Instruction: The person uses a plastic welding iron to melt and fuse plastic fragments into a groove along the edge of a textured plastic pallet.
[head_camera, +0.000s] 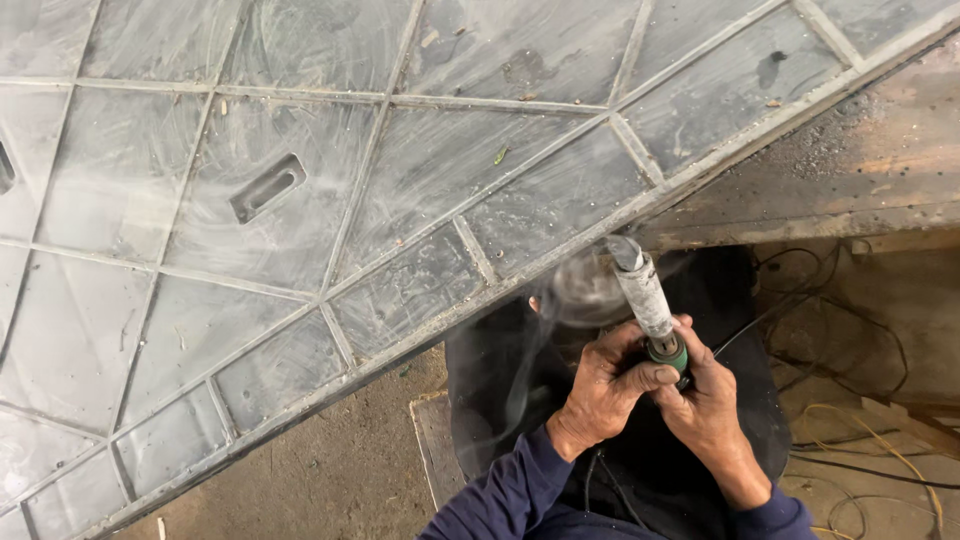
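Both my hands grip one power tool (645, 295), a dust-caked grey body with a green collar near my fingers. My left hand (605, 385) wraps the handle from the left, thumb across the collar. My right hand (712, 405) clasps it from the right. The tool's head meets the lower edge of a large grey metal panel (300, 210) ribbed with raised strips. A blur of smoke or dust (580, 290) hangs at the contact spot. Dark blue sleeves cover my forearms.
A slot-shaped cut-out (267, 187) sits in the panel's left half. A rusty wooden or metal beam (850, 170) lies at the upper right. Loose cables (850, 440) trail over the dirt floor at the right. A dark object lies under my hands.
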